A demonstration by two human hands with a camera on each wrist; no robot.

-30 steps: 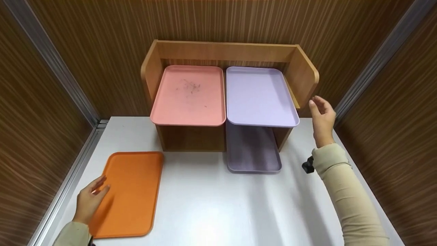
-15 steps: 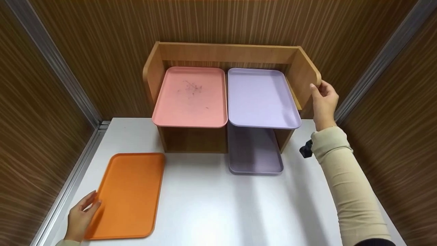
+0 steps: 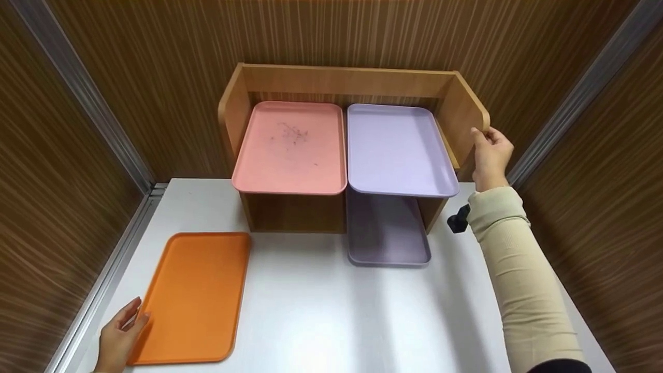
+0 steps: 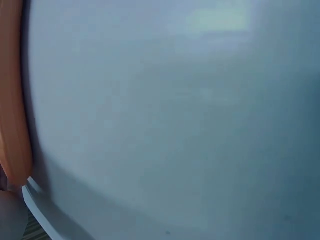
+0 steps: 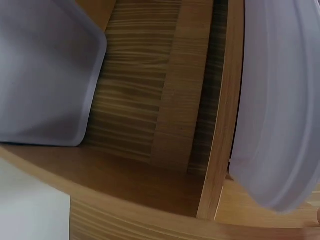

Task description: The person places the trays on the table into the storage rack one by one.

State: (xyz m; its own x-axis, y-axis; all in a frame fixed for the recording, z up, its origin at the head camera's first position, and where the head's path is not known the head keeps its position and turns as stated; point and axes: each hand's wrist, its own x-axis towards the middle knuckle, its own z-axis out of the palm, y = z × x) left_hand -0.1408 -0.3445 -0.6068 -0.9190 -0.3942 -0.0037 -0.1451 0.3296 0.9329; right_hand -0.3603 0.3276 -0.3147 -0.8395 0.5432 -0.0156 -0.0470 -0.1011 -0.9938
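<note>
My right hand (image 3: 492,158) pinches the front edge of the right side panel (image 3: 463,111) of a wooden shelf (image 3: 342,80). Beside it on the shelf's top lies a lilac tray (image 3: 399,150), with a pink tray (image 3: 290,150) bearing dark specks to its left. A second lilac tray (image 3: 388,243) sticks out from the lower right compartment; the right wrist view also shows this lower tray (image 5: 45,75). My left hand (image 3: 116,334) is at the left edge of an orange tray (image 3: 194,295), its fingers loosely extended and its thumb overlapping the rim.
The white table (image 3: 311,311) carries the shelf and the orange tray. Brown striped walls (image 3: 342,31) enclose the back and both sides. A black device (image 3: 458,220) is worn at the right wrist. The lower left compartment (image 3: 295,212) is in shadow.
My right hand has moved up and taken hold of the shelf's side panel. My left hand has moved down and left, from over the orange tray to its edge.
</note>
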